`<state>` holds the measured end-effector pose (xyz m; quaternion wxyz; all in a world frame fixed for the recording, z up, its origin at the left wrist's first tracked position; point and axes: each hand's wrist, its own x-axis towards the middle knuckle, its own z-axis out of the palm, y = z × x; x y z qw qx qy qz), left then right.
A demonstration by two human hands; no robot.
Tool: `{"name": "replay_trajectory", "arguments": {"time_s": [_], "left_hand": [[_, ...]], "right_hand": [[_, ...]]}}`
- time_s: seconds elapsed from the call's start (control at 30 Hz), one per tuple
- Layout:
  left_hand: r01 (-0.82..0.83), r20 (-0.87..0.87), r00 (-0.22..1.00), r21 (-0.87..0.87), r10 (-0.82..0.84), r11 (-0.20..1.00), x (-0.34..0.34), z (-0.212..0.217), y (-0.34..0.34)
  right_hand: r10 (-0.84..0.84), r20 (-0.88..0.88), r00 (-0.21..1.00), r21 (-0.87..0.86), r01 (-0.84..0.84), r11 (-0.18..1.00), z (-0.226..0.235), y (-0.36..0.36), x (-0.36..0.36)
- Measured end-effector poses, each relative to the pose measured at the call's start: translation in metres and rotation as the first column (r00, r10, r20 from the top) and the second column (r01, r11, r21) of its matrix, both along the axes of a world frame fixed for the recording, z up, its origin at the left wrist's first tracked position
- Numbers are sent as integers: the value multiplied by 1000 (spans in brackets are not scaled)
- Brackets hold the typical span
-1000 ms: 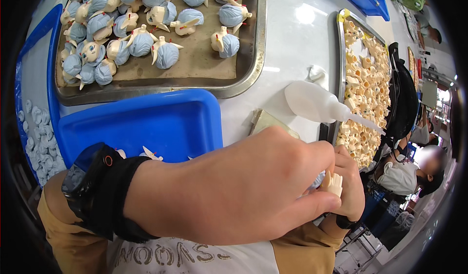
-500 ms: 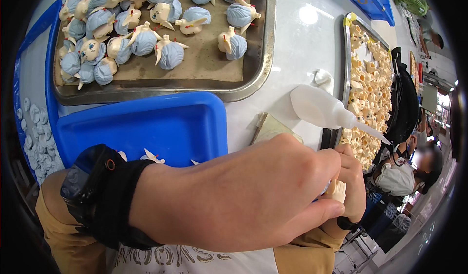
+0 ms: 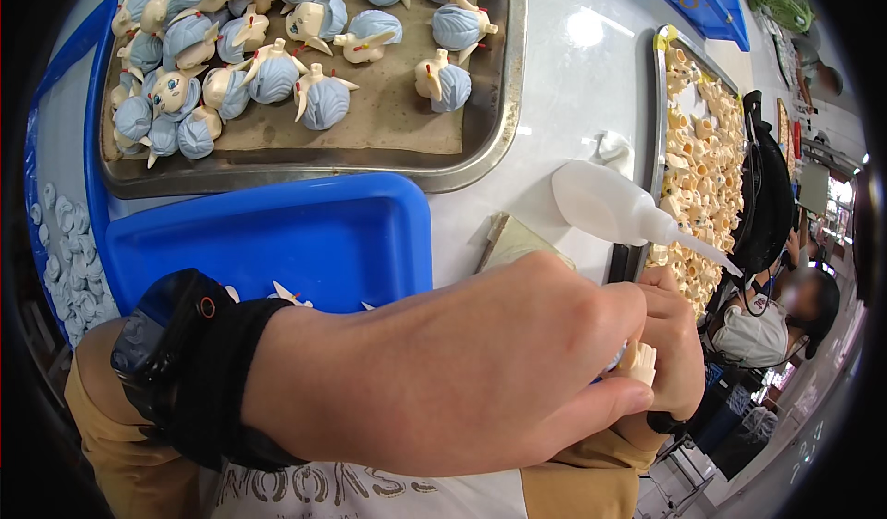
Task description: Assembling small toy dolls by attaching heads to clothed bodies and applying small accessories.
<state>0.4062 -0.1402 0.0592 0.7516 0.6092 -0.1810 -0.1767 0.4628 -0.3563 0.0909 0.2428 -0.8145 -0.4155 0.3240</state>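
My left hand (image 3: 462,362) reaches across from the lower left, its thumb and fingers closed around a cream doll head part (image 3: 638,364). A bit of blue shows on that part beside my fingers; the rest of it is hidden. Just beyond, my right hand (image 3: 673,343) is curled against the same part, partly covered by my left hand. What its fingers grip cannot be seen. Close by on the table lies a white squeeze bottle (image 3: 605,200) with a thin nozzle, next to a pale green block-like piece (image 3: 527,245).
A metal tray (image 3: 504,140) at the back left holds doll heads with grey-blue hair. Before it sits a blue bin (image 3: 277,232) with a few pointed pieces. Grey-blue hair parts (image 3: 69,232) lie far left. Another tray (image 3: 698,168) of cream parts stands right. A person (image 3: 762,325) sits farther right.
My right hand has shifted slightly to the right. My left hand keeps its hold on the doll head part almost unmoved. The person at the right has moved a little.
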Motion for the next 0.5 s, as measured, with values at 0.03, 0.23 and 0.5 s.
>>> {"name": "replay_trajectory", "arguments": {"time_s": [0.03,0.23,0.5], "left_hand": [[14,-3,1000,-5,-14,1000,1,1,-1],[47,-30,998,23,-47,999,0,-3,1],[44,-36,998,20,-44,999,0,-3,0]], "right_hand": [[-7,4,1000,-6,7,1000,3,-1,-1],[-3,38,999,-16,3,1000,2,1,-2],[8,75,997,-33,-6,999,2,1,-3]]}}
